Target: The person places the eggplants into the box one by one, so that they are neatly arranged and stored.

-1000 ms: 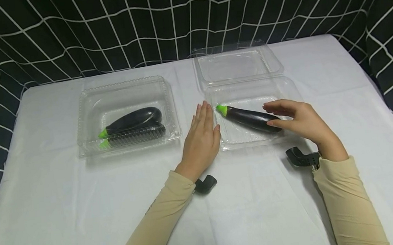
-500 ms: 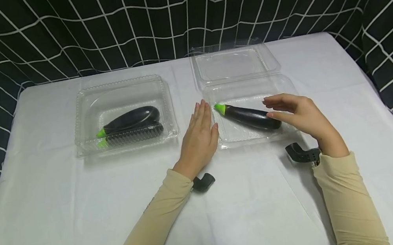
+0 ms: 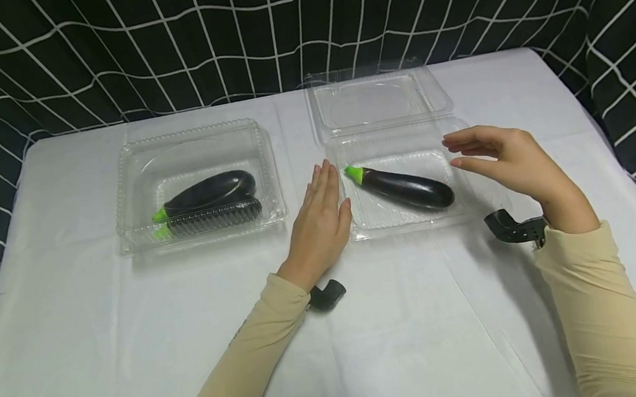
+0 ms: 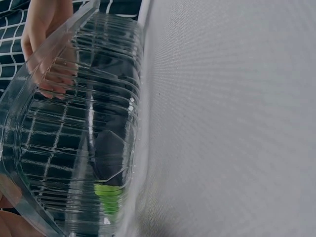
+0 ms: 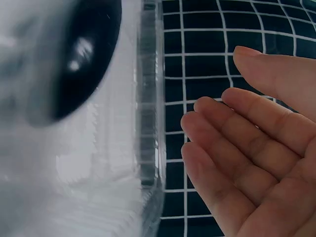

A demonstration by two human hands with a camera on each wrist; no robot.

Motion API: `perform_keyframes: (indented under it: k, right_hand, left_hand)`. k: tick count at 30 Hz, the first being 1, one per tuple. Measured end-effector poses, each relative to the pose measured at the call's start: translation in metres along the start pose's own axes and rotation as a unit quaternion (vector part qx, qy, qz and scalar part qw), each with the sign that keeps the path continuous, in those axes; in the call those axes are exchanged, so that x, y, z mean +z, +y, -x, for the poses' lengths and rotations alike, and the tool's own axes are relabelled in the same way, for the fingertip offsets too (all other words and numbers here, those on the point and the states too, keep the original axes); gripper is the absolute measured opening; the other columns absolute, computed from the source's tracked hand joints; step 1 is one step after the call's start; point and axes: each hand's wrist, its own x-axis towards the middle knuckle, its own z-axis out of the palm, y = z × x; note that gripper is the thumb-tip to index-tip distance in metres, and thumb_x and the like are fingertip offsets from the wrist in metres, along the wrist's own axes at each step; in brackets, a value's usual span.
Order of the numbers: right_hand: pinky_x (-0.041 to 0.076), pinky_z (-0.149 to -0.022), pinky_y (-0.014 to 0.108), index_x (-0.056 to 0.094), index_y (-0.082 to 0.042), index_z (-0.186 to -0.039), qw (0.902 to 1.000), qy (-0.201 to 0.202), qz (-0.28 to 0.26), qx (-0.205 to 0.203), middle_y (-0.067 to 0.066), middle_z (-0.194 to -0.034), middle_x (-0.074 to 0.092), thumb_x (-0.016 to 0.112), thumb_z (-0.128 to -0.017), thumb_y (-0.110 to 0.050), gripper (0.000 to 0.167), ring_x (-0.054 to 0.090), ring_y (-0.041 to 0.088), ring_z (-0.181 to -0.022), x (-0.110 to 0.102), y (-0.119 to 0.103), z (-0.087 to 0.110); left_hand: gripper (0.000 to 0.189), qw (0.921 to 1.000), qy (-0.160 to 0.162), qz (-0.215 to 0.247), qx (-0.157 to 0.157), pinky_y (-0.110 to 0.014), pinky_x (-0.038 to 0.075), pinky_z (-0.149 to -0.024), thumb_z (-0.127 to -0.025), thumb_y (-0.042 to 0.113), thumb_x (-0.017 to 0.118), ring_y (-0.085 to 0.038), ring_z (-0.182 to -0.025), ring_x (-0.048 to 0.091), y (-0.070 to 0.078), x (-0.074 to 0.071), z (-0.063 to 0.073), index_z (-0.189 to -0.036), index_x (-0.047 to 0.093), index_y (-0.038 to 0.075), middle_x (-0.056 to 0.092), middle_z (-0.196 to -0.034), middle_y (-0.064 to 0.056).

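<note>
One dark eggplant (image 3: 406, 189) with a green stem end lies in the base of an opened clear plastic clamshell box (image 3: 389, 223), its stem pointing left. Against the left side of that box rests my left hand (image 3: 319, 224), fingers straight and together. My right hand (image 3: 512, 157) hovers by the box's right rim, apart from the eggplant, with nothing in it. Its fingers (image 5: 232, 143) are loosely extended in the right wrist view. Through the ribbed box wall (image 4: 54, 148), the left wrist view shows the eggplant's green end (image 4: 108, 197).
A second clear clamshell box (image 3: 198, 152) stands to the left, holding two eggplants (image 3: 214, 192). The opened box's lid (image 3: 380, 100) lies folded back toward the far table edge. White cloth (image 3: 401, 344) covers the table, and dark netting (image 3: 256, 38) surrounds its far and side edges.
My right hand has let go of the eggplant's thick end and moved up and to the right. The left hand stays at the box's side. The camera view has shifted slightly.
</note>
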Motion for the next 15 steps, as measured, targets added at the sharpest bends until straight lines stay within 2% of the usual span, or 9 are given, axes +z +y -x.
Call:
perform_keyframes:
  k: [8,13,15]
  right_hand:
    - [0.041,-0.078,0.004,0.062,-0.006,-0.123,0.9995,0.0,0.031,0.006,-0.004,-0.112,0.065,0.066,-0.09,-0.019,0.036,0.055,-0.009,-0.094,-0.021,0.003,-0.014]
    - [0.043,-0.077,0.005,0.059,-0.001,-0.125,1.0,-0.004,0.0,0.007,-0.016,-0.106,0.064,0.065,-0.09,-0.016,0.038,0.058,-0.008,-0.093,-0.032,0.011,-0.026]
    - [0.044,-0.077,0.006,0.058,0.002,-0.124,0.9998,-0.004,-0.021,0.005,-0.016,-0.105,0.065,0.065,-0.09,-0.013,0.038,0.059,-0.008,-0.092,-0.035,0.017,-0.031]
  left_hand:
    - [0.053,1.0,-0.005,-0.006,-0.005,-0.039,0.016,-0.115,-0.1,0.018,0.041,-0.027,-0.143,0.01,-0.001,-0.001,-0.002,-0.142,0.027,-0.012,0.019,-0.152,-0.022]
    - [0.053,1.0,-0.004,-0.001,-0.004,-0.04,0.016,-0.115,-0.1,0.018,0.04,-0.031,-0.142,0.014,-0.002,0.001,-0.001,-0.142,0.026,-0.012,0.019,-0.152,-0.023]
    - [0.054,1.0,-0.003,-0.001,-0.003,-0.04,0.016,-0.115,-0.1,0.017,0.041,-0.032,-0.142,0.015,-0.002,0.002,-0.001,-0.142,0.026,-0.012,0.019,-0.152,-0.023]
